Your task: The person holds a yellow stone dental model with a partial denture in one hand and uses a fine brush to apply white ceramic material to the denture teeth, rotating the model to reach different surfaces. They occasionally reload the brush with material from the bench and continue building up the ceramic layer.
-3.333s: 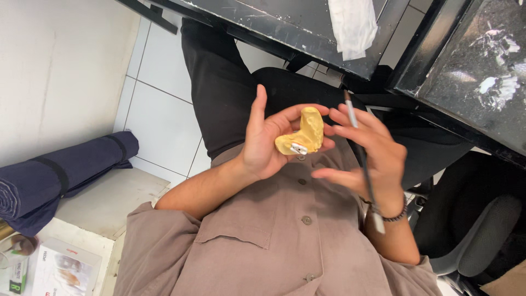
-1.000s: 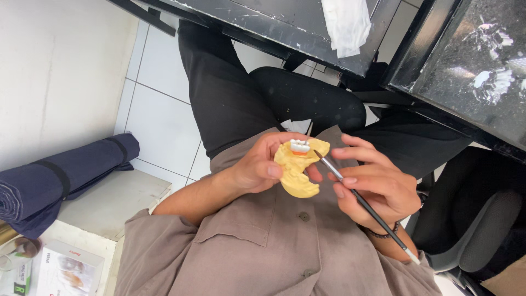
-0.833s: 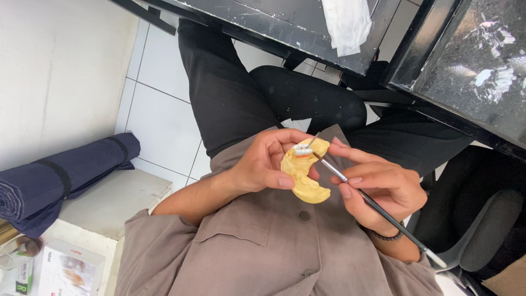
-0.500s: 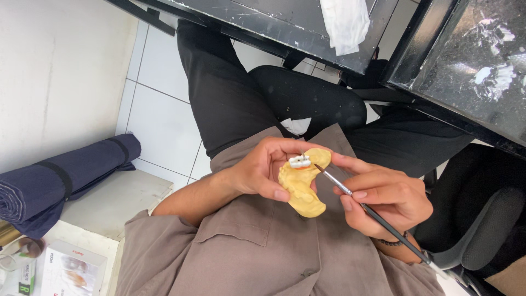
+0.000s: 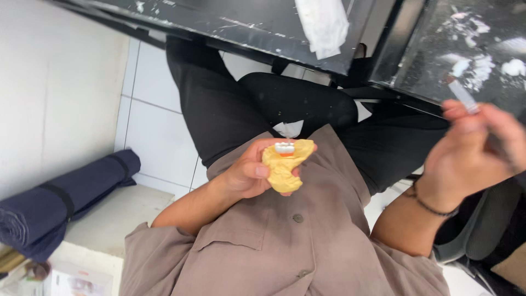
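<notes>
1. Both hands are apart: the left hand [image 5: 249, 174] sits low over the lap, and the right hand [image 5: 474, 151] is raised well off to the right of it, blurred.
2. Left hand is closed around one yellow dental cast [image 5: 286, 163], thumb on its near side and fingers behind, holding it above the brown shirt [image 5: 285, 246].
3. One small row of white teeth [image 5: 284, 147] sits on the top edge of the cast, with an orange band just beneath it.
4. Right hand is curled around one thin brush-like tool [image 5: 463, 96]; its pale tip pokes up past the fingers, well away from the cast. One dark bracelet [image 5: 426, 201] rings that wrist.
5. Two buttons show on the shirt below the cast.
6. Above the cast, past the black trousers [image 5: 235, 109], runs one black workbench edge [image 5: 230, 22] speckled with white; one folded white cloth [image 5: 323, 24] lies on it.
7. Up and right of the cast, a second black surface [image 5: 438, 49] carries white plaster smears.
8. Far left of the cast, one rolled navy mat [image 5: 55, 203] with two dark straps rests by the white wall.
9. Left of the cast and behind it, white floor tiles [image 5: 159, 137] show.
</notes>
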